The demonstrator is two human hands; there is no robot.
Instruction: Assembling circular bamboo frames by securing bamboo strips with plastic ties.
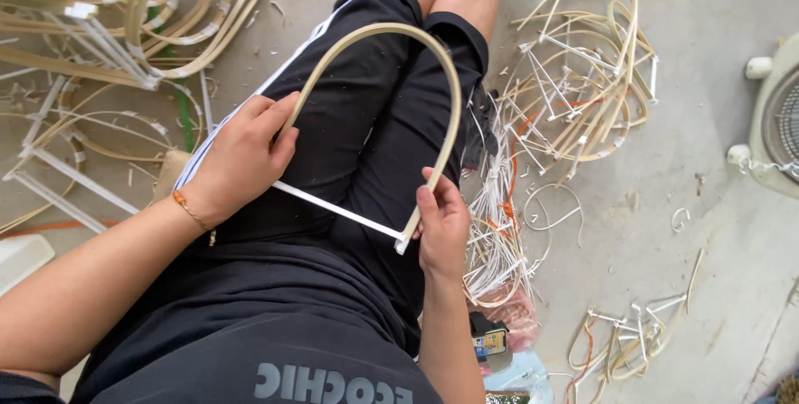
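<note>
A person sits on the floor (pixel 682 104) and looks down at their own lap. Both hands hold one bent cane hoop (pixel 391 34). The hoop is a thin, pale strip bent into an arch, like an upside-down letter U. A flat white strip (pixel 337 208) runs across the bottom and joins its two ends.

The left hand (pixel 241 158) has its grip closed on the left leg of the hoop. The fingers (pixel 279 121) wrap over the cane, near where the white strip starts. The right hand (pixel 441 225) has its grip closed on the right leg, down low. Its thumb (pixel 426 196) presses on the cane just above the corner where the white strip ends.

So the hoop sits between the two hands. Its round top rises up and away from them, over the black shorts (pixel 374 121). The white strip crosses the lap from one hand to the other, tilted down to the right.

A thin bracelet (pixel 190 211) is on the left wrist.

More bent cane frames (pixel 125 29) lie in a heap on the floor at the top left. Another tangled pile of cane and white sticks (pixel 583 79) lies on the right. A pale fan (pixel 778 113) stands at the right edge.
</note>
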